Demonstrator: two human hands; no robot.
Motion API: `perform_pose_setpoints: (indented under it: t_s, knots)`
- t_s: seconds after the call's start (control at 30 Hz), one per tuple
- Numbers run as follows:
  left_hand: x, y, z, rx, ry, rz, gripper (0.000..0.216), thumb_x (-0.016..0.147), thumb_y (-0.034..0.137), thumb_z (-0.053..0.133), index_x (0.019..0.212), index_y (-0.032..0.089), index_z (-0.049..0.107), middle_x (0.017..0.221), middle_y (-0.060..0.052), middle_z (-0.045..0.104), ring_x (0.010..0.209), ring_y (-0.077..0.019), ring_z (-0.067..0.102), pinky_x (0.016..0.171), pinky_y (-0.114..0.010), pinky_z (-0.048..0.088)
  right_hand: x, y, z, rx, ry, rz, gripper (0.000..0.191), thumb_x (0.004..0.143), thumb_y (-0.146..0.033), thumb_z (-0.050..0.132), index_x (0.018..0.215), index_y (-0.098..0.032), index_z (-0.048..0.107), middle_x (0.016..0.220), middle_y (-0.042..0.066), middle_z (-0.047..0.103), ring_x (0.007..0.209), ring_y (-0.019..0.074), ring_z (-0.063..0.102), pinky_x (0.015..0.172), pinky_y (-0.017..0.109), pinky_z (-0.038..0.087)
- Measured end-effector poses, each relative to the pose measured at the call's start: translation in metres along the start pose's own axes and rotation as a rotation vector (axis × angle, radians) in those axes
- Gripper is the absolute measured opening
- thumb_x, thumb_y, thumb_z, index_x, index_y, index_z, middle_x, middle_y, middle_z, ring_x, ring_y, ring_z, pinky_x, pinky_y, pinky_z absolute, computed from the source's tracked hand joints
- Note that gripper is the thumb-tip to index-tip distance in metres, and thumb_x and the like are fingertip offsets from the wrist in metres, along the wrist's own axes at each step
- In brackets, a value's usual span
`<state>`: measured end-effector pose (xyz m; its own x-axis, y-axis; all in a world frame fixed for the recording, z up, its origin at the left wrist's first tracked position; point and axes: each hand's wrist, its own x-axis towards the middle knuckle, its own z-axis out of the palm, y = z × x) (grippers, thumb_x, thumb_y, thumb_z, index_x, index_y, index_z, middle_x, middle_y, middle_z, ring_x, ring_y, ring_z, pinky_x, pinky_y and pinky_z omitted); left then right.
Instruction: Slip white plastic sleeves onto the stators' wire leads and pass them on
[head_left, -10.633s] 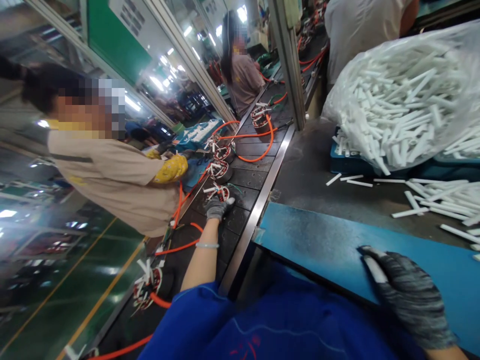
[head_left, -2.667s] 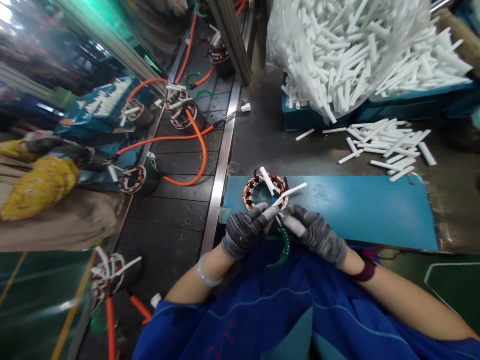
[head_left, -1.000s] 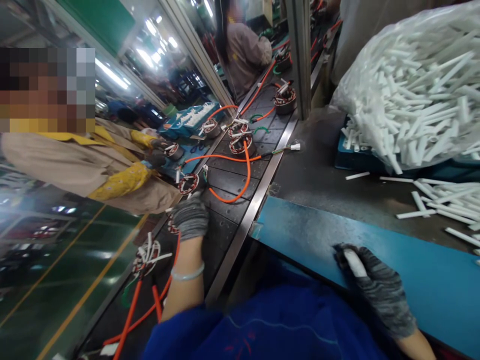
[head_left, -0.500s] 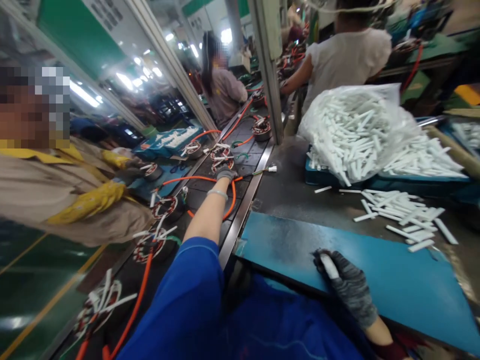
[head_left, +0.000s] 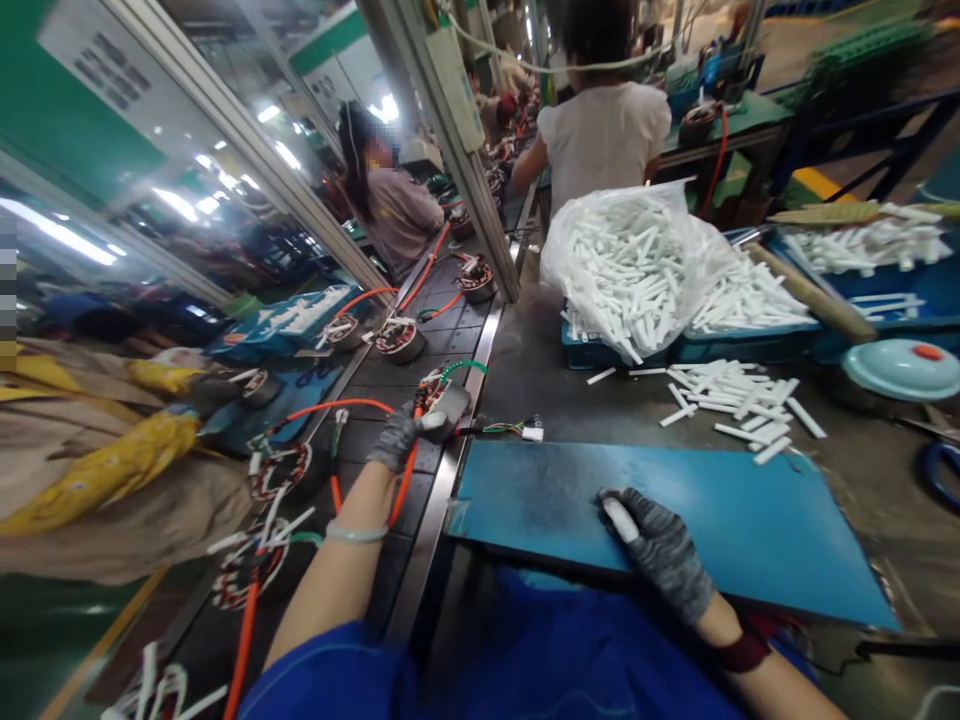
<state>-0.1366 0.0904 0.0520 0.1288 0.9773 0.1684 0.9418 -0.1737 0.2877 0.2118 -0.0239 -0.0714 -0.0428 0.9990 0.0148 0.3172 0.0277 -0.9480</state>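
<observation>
My left hand [head_left: 396, 437], in a grey glove, grips a motor stator [head_left: 448, 412] at the inner edge of the line. The stator is tipped on its side, with an orange sleeve, a green wire and a lead ending in a white connector [head_left: 532, 434]. Over the blue board [head_left: 750, 520] is my right hand [head_left: 664, 552], also gloved, its fingers curled together. Its thumb looks white at the end, as if wrapped. Whatever its fingers may hold is hidden.
Several wound stators [head_left: 401, 338] stand along the dark line [head_left: 375, 378]. White tubes fill a plastic bag [head_left: 626, 260] over blue bins, and a loose pile [head_left: 739, 400] lies before them. A metal post [head_left: 480, 190] rises ahead. Co-workers are left and ahead.
My left hand has drawn back towards me with the stator, which is now tipped and off its former place. My right hand stays over the blue board. The view has turned right.
</observation>
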Motion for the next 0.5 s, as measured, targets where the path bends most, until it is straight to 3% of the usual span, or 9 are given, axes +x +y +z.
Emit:
perform_pose_setpoints:
  t_s: [0.17,0.23,0.3,0.37,0.43,0.5]
  knots:
    - [-0.043,0.015,0.023,-0.159,-0.192,0.102,0.056,0.085,0.061,0.075,0.121,0.017,0.073,0.112,-0.009,0.077,0.11,-0.0299,0.07,0.099,-0.044,0.057,-0.001,0.001,-0.001,0.204,0.013,0.136,0.043,0.092,-0.063,0.063,0.103,-0.023,0.075,0.088,0.008,0.081,0.074,0.0241,0.077,0.074,0.038,0.065]
    - [-0.053,0.029,0.038,-0.249,-0.347,0.326,0.054,0.081,0.064,0.077,0.112,0.019,0.078,0.104,-0.009,0.079,0.111,-0.0307,0.07,0.111,-0.047,0.05,0.002,-0.003,-0.004,0.283,0.076,0.177,0.045,0.091,-0.063,0.064,0.109,-0.022,0.074,0.086,0.007,0.08,0.073,0.023,0.076,0.072,0.038,0.065]
    - [-0.057,0.043,0.048,-0.308,-0.469,0.623,0.041,0.087,0.058,0.071,0.107,0.023,0.079,0.102,-0.008,0.079,0.114,-0.0293,0.068,0.124,-0.053,0.035,0.007,-0.009,-0.009,0.274,0.144,0.162,0.044,0.092,-0.061,0.064,0.113,-0.023,0.074,0.09,0.006,0.08,0.08,0.0234,0.077,0.078,0.04,0.065]
    - [-0.055,0.051,0.051,-0.301,-0.444,0.775,0.032,0.094,0.051,0.064,0.111,0.028,0.078,0.11,-0.007,0.078,0.124,-0.0283,0.063,0.13,-0.056,0.021,0.015,-0.014,-0.015,0.201,0.182,0.092,0.039,0.093,-0.058,0.064,0.113,-0.026,0.075,0.102,0.007,0.081,0.093,0.025,0.076,0.091,0.045,0.062]
    - [-0.05,0.055,0.047,-0.253,-0.326,0.737,0.037,0.095,0.05,0.061,0.124,0.03,0.074,0.126,-0.007,0.074,0.136,-0.0295,0.055,0.13,-0.057,0.018,0.024,-0.017,-0.021,0.132,0.166,-0.005,0.035,0.095,-0.054,0.064,0.114,-0.029,0.077,0.113,0.006,0.079,0.107,0.0259,0.074,0.104,0.047,0.057]
    - [-0.047,0.055,0.037,-0.207,-0.263,0.634,0.052,0.094,0.055,0.063,0.137,0.027,0.066,0.138,-0.01,0.067,0.14,-0.032,0.051,0.128,-0.057,0.024,0.03,-0.015,-0.029,0.101,0.089,-0.09,0.031,0.096,-0.05,0.064,0.118,-0.031,0.077,0.122,0.005,0.077,0.116,0.0255,0.071,0.111,0.048,0.052]
